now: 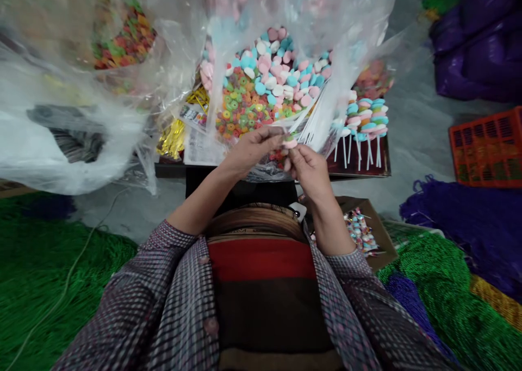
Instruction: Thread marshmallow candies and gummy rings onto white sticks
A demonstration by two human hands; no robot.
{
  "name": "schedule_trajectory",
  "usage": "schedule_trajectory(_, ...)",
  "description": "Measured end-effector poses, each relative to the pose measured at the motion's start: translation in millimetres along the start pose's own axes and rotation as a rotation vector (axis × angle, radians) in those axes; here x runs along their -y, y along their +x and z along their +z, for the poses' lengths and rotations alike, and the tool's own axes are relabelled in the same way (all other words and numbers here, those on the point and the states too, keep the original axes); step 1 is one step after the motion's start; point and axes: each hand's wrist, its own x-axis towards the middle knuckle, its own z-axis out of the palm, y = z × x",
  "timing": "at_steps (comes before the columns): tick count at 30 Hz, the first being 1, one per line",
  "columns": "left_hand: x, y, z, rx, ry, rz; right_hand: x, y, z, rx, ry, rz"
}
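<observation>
Just above the table's front edge, my two hands meet around a small pink and green candy piece [290,142]. My right hand [309,169] pinches it from below, the fingers curled; any stick inside that hand is hidden. My left hand [256,148] has its fingertips pressed together at the candy's left side. Behind the hands lie ring-shaped gummies [240,107] and a heap of pink, white and blue marshmallows [273,72] in open plastic. White sticks [312,123] lie close by on the right. Several finished candy skewers [369,122] rest at the table's right end.
A large plastic bag [73,121] covers the left side, beside gold ties [172,138]. An open carton [381,240] with wrapped candies stands below right. An orange crate [487,148], purple bundles [479,44] and green strands [432,273] are on the floor.
</observation>
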Motion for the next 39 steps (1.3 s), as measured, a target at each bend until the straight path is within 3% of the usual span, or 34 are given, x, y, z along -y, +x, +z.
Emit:
schedule_trajectory(3, 3, 14, -13.4, -0.168, 0.295, 0.110, -5, 32, -11, -0.202, -0.069, -0.064)
schedule_trajectory(6, 10, 25, -22.3, -0.267, 0.573, 0.218, -8, 76, -27, -0.353, -0.329, -0.116)
schedule_trajectory(9, 17, 26, -23.0, -0.281, 0.744, 0.261, -8, 115, -34, -0.375, -0.611, -0.038)
schedule_trajectory(12, 16, 25, -21.8, -0.264, 0.753, 0.288, -7, 136, -31, -0.322, -0.778, 0.046)
schedule_trajectory(15, 8, 38, -25.2, -0.281, 0.778, 0.328, -8, 141, -25, -0.281, -0.811, 0.069)
schedule_trajectory(18, -3, 67, -33.5, -0.339, 0.888, 0.339, -12, 139, -24, -0.300, -0.756, 0.054)
schedule_trajectory(23, -11, 110, -43.3, -0.366, 0.992, 0.151, -17, 133, -28, -0.309, -0.686, -0.001)
schedule_trajectory(30, -20, 105, -40.6, -0.311, 1.169, 0.138, -13, 131, -19, -0.219, -0.751, 0.013)
schedule_trajectory(33, -23, 92, -43.8, -0.369, 1.062, 0.198, -16, 131, -21, -0.292, -0.599, 0.000)
schedule_trajectory(35, -19, 81, -42.9, -0.396, 0.835, 0.193, -18, 129, -23, -0.333, -0.400, -0.015)
schedule_trajectory(39, -8, 52, -26.4, -0.267, 0.276, 0.144, -11, 111, -19, -0.278, -0.032, -0.003)
